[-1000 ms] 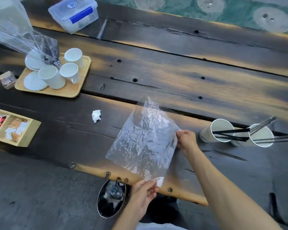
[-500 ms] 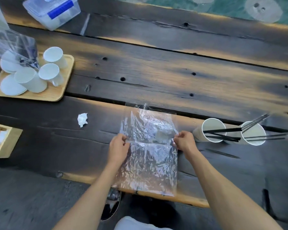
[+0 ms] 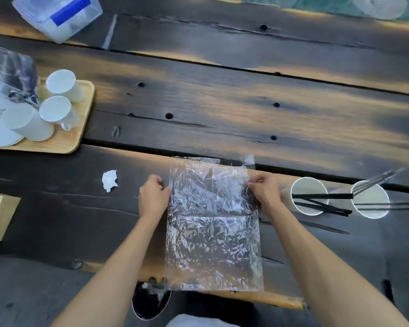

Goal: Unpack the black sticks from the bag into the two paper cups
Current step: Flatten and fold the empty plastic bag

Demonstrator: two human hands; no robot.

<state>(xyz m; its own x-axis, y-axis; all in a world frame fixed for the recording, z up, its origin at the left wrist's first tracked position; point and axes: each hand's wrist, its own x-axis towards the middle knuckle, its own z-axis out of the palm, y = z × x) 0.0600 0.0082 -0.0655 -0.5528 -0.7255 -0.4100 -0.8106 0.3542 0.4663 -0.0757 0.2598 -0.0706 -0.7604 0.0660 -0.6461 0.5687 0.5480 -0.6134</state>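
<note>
Head view looks down on a dark plank table [image 3: 222,109], where a crinkled clear plastic bag [image 3: 213,244] lies flat near the front edge, its far part folded so that a crease runs across its middle. The left hand [image 3: 152,199] pinches the bag's left edge with curled fingers, and the right hand [image 3: 266,191] pinches the right edge the same way, both at about the same height above the crease. The bag looks empty (nothing dark shows through the film). Right of the bag stand two white paper cups: the nearer cup [image 3: 308,195] sits just beside the right hand and the farther cup [image 3: 370,199] close to its right. Black sticks [image 3: 321,197] lean in both cups, some lying across from one rim to the other and others poking out past the farther cup. A crumpled white scrap [image 3: 109,180] rests left of the left hand. At far left a wooden tray [image 3: 76,128] carries more white cups and lids, partly under another clear bag [image 3: 10,74]. A clear lidded box with a blue band [image 3: 59,15] sits at the top left, and a wooden box corner [image 3: 0,218] shows at the left edge.
</note>
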